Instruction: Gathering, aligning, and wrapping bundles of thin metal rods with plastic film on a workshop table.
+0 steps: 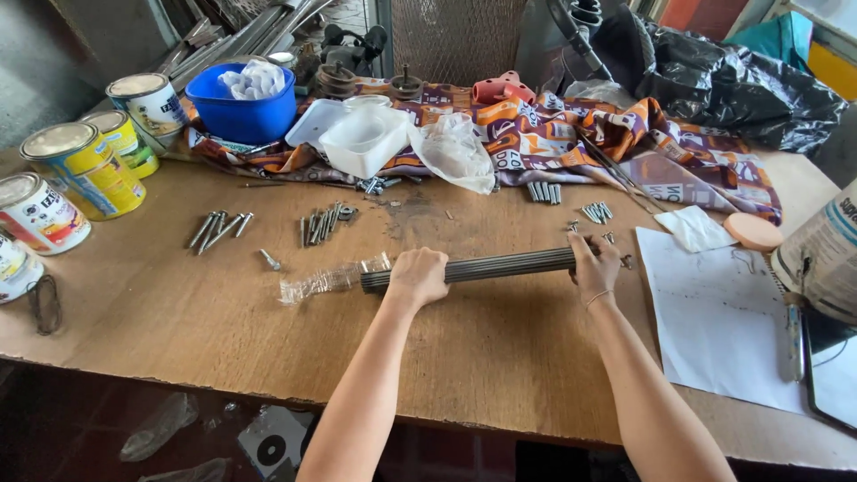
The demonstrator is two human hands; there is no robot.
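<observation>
A: Where's the bundle of metal rods?

B: Lying level across the middle of the counter, its left end in a clear plastic sleeve trailing toward nine o'clock.

A: And the hands?

B: The left hand is curled tight around the rods near the sleeve, likely to keep them together. The right hand is closed over the three o'clock end, capping the tips.

A: Around it?

B: Loose bolts at eleven o'clock, paint tins at ten, white paper at three.
</observation>
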